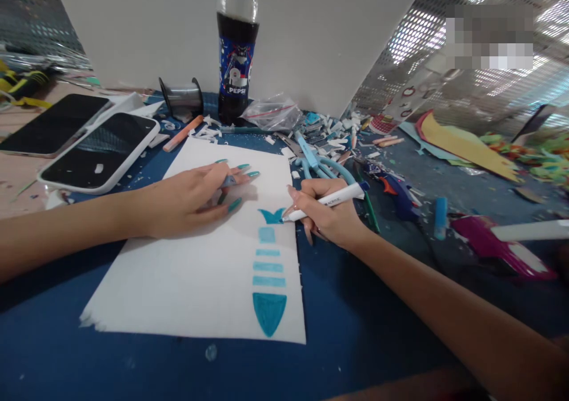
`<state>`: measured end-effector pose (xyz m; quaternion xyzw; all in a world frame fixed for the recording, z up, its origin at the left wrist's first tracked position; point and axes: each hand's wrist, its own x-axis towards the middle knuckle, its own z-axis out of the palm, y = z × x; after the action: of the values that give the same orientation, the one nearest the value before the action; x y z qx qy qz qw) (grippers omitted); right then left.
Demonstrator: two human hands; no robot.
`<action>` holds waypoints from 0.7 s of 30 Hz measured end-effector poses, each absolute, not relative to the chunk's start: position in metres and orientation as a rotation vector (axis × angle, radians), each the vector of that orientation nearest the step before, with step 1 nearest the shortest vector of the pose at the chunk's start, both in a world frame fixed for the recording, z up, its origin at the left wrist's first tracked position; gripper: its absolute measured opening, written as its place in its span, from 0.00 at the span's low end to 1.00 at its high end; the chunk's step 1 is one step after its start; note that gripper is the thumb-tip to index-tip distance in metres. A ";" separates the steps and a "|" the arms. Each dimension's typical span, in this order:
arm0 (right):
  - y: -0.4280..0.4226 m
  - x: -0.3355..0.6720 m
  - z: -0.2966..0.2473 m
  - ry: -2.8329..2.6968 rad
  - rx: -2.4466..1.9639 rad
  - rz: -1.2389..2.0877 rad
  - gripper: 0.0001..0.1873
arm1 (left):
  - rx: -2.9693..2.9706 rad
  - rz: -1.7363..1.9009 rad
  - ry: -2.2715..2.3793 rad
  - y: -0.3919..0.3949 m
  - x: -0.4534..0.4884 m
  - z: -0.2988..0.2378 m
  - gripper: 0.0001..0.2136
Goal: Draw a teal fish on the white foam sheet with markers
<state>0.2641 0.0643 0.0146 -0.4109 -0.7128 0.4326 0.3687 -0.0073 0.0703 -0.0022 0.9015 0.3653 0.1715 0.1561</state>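
Note:
A white sheet of paper (186, 282) lies on the blue tabletop, its lower left corner ragged. Down its right side runs a fish-shaped drawing (269, 315) in shades of blue, with a tail, a square, several stripes and a pointed head. My left hand (195, 202) rests on the paper with fingers spread. A small grey-blue piece (229, 181) shows among those fingers; I cannot tell what it is. My right hand (331, 214) grips a white acrylic marker (340, 196), its tip touching the blue tail (272, 216) near the paper's right edge.
Two phones (102, 152) lie at left. Behind the paper stand a wire spool (181, 98) and a Pepsi bottle (237, 63), with scraps around. Light-blue pliers (311, 155), a blue-and-orange tool (400, 193) and a magenta tool (502, 250) lie at right.

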 end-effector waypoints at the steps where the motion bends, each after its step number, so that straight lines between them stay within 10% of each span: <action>1: 0.064 0.264 0.015 -1.831 -1.061 1.111 0.28 | 2.579 0.494 1.046 0.070 -0.007 -0.002 0.20; 21: 0.066 0.264 0.010 -1.730 -1.059 0.992 0.29 | 2.581 0.534 0.989 0.070 -0.006 0.000 0.13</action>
<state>0.2637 0.0659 0.0102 -0.4240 -0.6926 0.3970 0.4277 -0.0058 0.0696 0.0000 0.9046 0.3466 0.1871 0.1628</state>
